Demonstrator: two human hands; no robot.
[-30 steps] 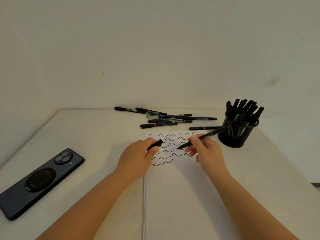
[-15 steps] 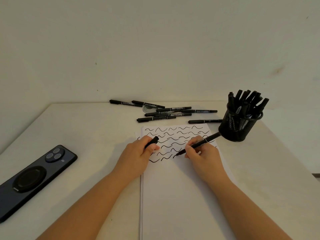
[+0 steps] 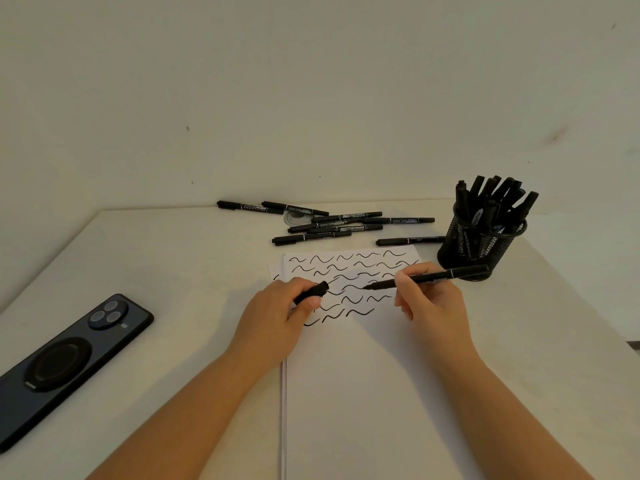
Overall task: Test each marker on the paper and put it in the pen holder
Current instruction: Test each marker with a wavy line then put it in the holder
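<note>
My right hand [image 3: 427, 299] pinches an uncapped black marker [image 3: 429, 278], its tip lifted a little above the white paper [image 3: 363, 393], over the rows of wavy black lines. My left hand [image 3: 277, 317] grips the marker's black cap [image 3: 311, 292] at the paper's left edge. A black mesh pen holder [image 3: 479, 244] with several markers in it stands at the paper's far right corner. Several capped black markers [image 3: 329, 223] lie loose on the table beyond the paper.
A dark phone [image 3: 62, 365] lies face down at the left of the table [image 3: 180, 271]. A small clear round disc [image 3: 296, 218] lies under the loose markers. A wall rises directly behind the table's far edge.
My right hand drew a wavy line at the bottom row, then lifted the marker tip up and to the right. The left hand still holds the cap.
</note>
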